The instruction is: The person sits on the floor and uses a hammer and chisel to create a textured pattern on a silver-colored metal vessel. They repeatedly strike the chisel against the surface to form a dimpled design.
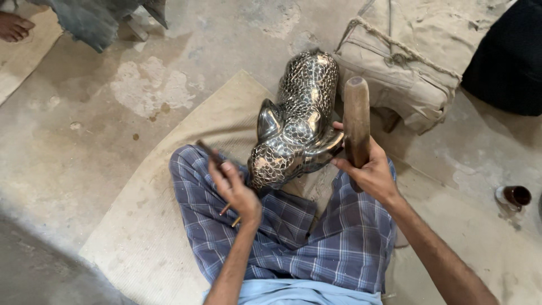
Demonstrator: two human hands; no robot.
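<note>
1. The person sits on a woven mat [152, 226] with a shiny metal animal figure [299, 121], covered in a scale pattern, resting across the checked cloth [316, 237] over the lap.
2. The left hand [237, 189] has its fingers closed around thin chisels [209, 152], tips near the figure's lower end.
3. The right hand [370, 172] grips a wooden mallet [357, 121] upright, touching the figure's side.
4. It looks like scale chasing is in hand; a next strike would call for seating a chisel tip squarely first.

Right hand [370, 169] grips wooden mallet [356, 121] beside metal figure [296, 121].
</note>
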